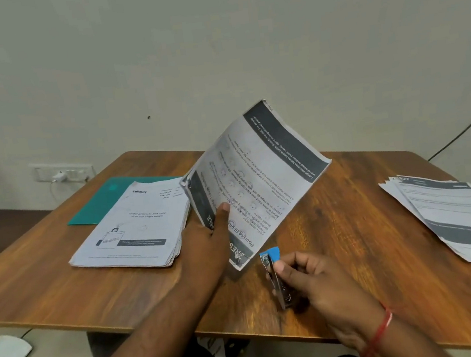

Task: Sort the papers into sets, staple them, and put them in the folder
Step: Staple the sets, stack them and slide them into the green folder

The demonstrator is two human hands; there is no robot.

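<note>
The fanned papers (455, 212) run off the right edge.

plain pale wall (212, 40) behind a wood-grain table (336, 225) with rounded corners. white socket plate (61, 170) low on the wall at left, a charger (59, 177) plugged in. dark cable (463, 129) at right. light floor (57, 354) below; even, diffuse light.

A single head-worn wide-angle camera looks forward and steeply down across a wooden tabletop (351, 224) from its near edge, facing a plain wall (213, 48) behind the far edge. It sits close, with both forearms entering from the bottom of the frame. The tabletop's edges bow from lens distortion.
</note>
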